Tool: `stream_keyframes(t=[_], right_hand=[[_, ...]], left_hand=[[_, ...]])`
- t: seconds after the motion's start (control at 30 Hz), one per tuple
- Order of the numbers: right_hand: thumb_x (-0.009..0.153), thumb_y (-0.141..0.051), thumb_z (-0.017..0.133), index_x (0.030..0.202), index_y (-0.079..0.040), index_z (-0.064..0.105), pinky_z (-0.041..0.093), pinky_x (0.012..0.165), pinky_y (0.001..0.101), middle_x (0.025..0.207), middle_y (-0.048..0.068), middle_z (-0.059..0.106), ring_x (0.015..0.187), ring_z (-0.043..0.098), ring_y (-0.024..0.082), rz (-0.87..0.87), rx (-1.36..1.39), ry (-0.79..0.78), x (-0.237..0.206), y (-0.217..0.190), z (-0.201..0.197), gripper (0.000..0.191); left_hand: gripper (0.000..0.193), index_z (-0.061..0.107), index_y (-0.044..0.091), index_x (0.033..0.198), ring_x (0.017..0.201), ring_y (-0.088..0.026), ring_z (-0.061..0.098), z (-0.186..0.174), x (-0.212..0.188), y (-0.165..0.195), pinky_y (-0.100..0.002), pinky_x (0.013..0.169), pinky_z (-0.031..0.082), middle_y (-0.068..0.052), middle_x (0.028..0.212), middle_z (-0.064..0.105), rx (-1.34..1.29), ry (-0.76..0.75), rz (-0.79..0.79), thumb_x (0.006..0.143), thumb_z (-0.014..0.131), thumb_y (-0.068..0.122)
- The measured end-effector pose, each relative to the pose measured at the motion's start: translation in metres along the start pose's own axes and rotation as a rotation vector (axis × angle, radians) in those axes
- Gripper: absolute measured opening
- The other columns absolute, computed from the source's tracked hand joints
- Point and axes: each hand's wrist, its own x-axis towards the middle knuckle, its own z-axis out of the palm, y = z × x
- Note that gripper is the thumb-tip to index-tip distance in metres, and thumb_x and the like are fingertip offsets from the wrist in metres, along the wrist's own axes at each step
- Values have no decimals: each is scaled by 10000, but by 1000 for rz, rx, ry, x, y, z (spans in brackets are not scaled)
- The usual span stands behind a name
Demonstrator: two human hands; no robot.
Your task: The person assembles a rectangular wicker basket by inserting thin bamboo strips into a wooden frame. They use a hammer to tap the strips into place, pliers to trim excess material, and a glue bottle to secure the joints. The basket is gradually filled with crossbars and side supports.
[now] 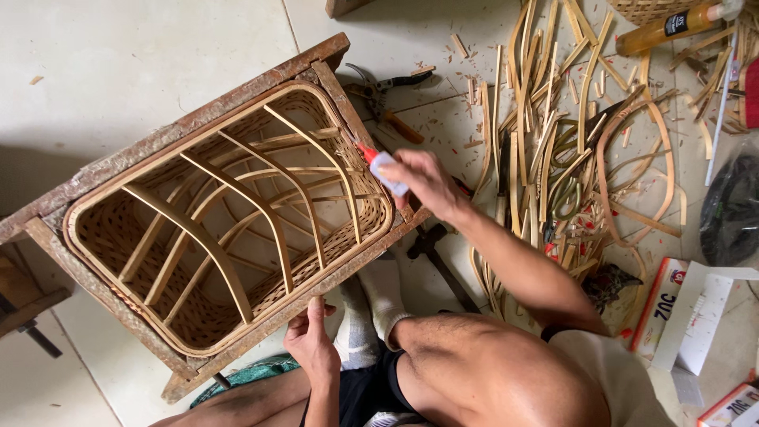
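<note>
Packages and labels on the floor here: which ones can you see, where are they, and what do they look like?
Open carton: lower right floor, flat, white with red trim.
Second carton: bottom right corner, white and red, partly cut off.
Amber bottle: top right, lying down, dark label.
Small glue bottle: in right hand, whitish, red nozzle.

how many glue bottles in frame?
2. A small glue bottle with a red nozzle is in the right hand, tip at the woven basket rim. A larger amber bottle lies on the floor at top right. Others may be hidden under the bamboo strips.
</note>
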Motion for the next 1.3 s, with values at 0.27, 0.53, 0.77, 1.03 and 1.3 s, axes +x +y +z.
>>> stream_keyframes(t=[0.27, 0.53, 0.77, 1.03, 1.3], right_hand=[[888, -486, 692, 841, 10, 678, 522, 405, 238, 659, 67, 669, 471, 641, 102, 103, -25, 42, -15, 9, 3, 499], [891, -451, 697, 827, -3, 673, 486, 410, 242, 612, 51, 635, 462, 600, 97, 190, 37, 55, -28, 1, 3, 452], [933, -419, 678, 851, 19, 670, 512, 456, 258, 678, 82, 652, 510, 635, 128, 166, 0, 53, -62, 5, -1, 446], [840, -207, 852, 1183, 12, 695, 620, 772, 332, 1088, 120, 712, 922, 722, 221, -400, -805, 47, -116, -21, -7, 437], [845, -202, 870, 1276, -50, 691, 558, 853, 363, 1097, 55, 654, 960, 613, 221, -659, -1189, -11, -111, -39, -11, 490]], left_hand=[[238, 734, -25, 1062, 809, -157, 669, 5, 3, 5, -307, 790, 545, -89, 945, 737, -102, -16, 28, 935, 761, 174], [209, 732, -21, 1052, 818, -155, 668, 10, 5, 9, -304, 785, 543, -79, 950, 727, -88, -5, 58, 944, 758, 156], [205, 727, -32, 1014, 803, -139, 669, 13, 3, 12, -290, 778, 545, -72, 930, 728, -83, 16, 85, 951, 761, 160], [242, 768, -44, 985, 789, -123, 685, 48, -8, 12, -252, 803, 524, -103, 858, 769, -50, -100, -30, 972, 735, 196], [245, 780, -44, 1018, 729, -117, 670, 83, -9, 27, -265, 739, 549, -79, 891, 771, -138, -112, -18, 950, 740, 188]])
